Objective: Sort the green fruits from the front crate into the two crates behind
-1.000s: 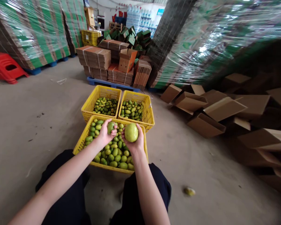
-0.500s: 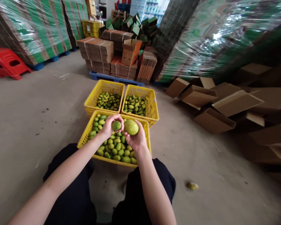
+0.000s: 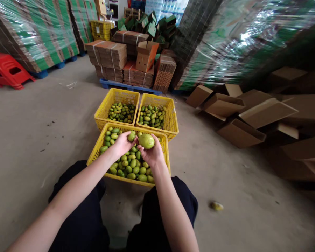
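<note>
Over the front yellow crate (image 3: 93, 154), my two hands are close together, each with a fruit. My left hand (image 3: 123, 142) is closed around a small green mango (image 3: 131, 136), its fingertips pointing to the right. A larger yellow-green mango (image 3: 146, 141) sits in my right hand (image 3: 155, 154), with the thumb on its far side and the fingers beneath it. Below them, many green and yellowish mangoes (image 3: 132, 169) fill the crate. My forearms hide part of its contents.
Behind stand two more yellow crates, left (image 3: 101, 113) and right (image 3: 172, 117), both holding mangoes. Flattened cartons (image 3: 112, 56) lie on a blue pallet (image 3: 120, 85). Open cardboard boxes (image 3: 241, 133) pile up at right. A red stool (image 3: 9, 70) is far left; one fruit (image 3: 216, 206) lies on the floor.
My left hand has turned and its fingers have loosened, shifting the small mango slightly up. The larger mango has rotated a little in my right hand.
</note>
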`<state>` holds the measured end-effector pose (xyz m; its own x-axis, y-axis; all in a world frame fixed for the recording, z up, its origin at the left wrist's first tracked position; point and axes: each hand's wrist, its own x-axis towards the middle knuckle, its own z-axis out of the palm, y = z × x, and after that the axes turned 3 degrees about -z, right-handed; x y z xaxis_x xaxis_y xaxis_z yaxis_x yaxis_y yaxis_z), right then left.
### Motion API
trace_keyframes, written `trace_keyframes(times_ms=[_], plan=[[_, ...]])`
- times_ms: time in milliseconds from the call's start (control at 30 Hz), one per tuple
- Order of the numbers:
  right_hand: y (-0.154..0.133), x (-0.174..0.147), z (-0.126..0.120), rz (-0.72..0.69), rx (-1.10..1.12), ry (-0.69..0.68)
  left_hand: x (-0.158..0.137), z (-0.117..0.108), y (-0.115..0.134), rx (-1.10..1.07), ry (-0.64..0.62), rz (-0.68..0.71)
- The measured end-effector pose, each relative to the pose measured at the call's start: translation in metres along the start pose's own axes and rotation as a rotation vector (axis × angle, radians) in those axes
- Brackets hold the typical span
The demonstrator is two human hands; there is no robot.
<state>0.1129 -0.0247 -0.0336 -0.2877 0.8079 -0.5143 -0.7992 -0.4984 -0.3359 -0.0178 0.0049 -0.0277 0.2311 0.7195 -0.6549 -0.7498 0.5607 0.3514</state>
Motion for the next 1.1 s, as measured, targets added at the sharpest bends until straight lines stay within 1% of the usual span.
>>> trace_keyframes(times_ms=[67, 100, 200, 267, 300, 333, 367, 433, 500, 533, 600, 633, 700, 800, 867, 967, 1033, 1100], plan=[[0.001, -0.001, 0.003, 0.01, -0.013, 0.042, 0.001, -0.001, 0.001, 0.064, 0.051, 0.012], [0.001, -0.002, 0.004, 0.013, -0.026, 0.05, 0.0, -0.002, 0.003, 0.089, 0.054, 0.021], [0.002, -0.001, 0.005, -0.011, -0.079, 0.06, -0.006, -0.002, 0.006, 0.158, -0.024, 0.044], [0.002, 0.001, 0.004, -0.088, -0.145, 0.083, -0.012, -0.002, 0.006, 0.239, -0.109, 0.133], [0.002, 0.002, 0.002, -0.161, -0.19, 0.102, -0.015, -0.003, 0.005, 0.302, -0.148, 0.218], [0.002, 0.003, 0.001, -0.263, -0.244, 0.123, -0.018, -0.004, 0.004, 0.38, -0.178, 0.33], [0.003, 0.003, -0.001, -0.395, -0.311, 0.144, -0.021, -0.005, 0.004, 0.466, -0.203, 0.452], [0.004, 0.004, -0.005, -0.702, -0.487, 0.182, -0.023, -0.007, 0.003, 0.621, -0.26, 0.678], [0.006, 0.003, -0.009, -0.967, -0.707, 0.212, -0.022, -0.01, 0.005, 0.725, -0.331, 0.823], [0.008, 0.002, -0.01, -1.066, -0.818, 0.223, -0.021, -0.011, 0.006, 0.756, -0.367, 0.857], [0.011, 0.0, -0.011, -1.217, -0.986, 0.237, -0.018, -0.012, 0.007, 0.786, -0.414, 0.883], [0.012, -0.001, -0.011, -1.274, -1.037, 0.236, -0.018, -0.011, 0.008, 0.787, -0.42, 0.883], [0.014, -0.005, -0.008, -1.356, -1.073, 0.222, -0.018, -0.01, 0.008, 0.759, -0.406, 0.861], [0.016, -0.011, -0.001, -1.369, -0.997, 0.207, -0.022, -0.006, 0.007, 0.654, -0.342, 0.765], [0.016, -0.014, 0.003, -1.313, -0.865, 0.178, -0.026, -0.004, 0.007, 0.562, -0.323, 0.634], [0.011, -0.014, 0.004, -1.117, -0.577, 0.11, -0.03, -0.001, 0.01, 0.374, -0.326, 0.461], [0.005, -0.013, 0.003, -0.93, -0.375, 0.083, -0.031, 0.0, 0.013, 0.227, -0.315, 0.368], [-0.001, -0.012, 0.002, -0.733, -0.219, 0.021, -0.03, 0.0, 0.015, 0.117, -0.3, 0.246]])
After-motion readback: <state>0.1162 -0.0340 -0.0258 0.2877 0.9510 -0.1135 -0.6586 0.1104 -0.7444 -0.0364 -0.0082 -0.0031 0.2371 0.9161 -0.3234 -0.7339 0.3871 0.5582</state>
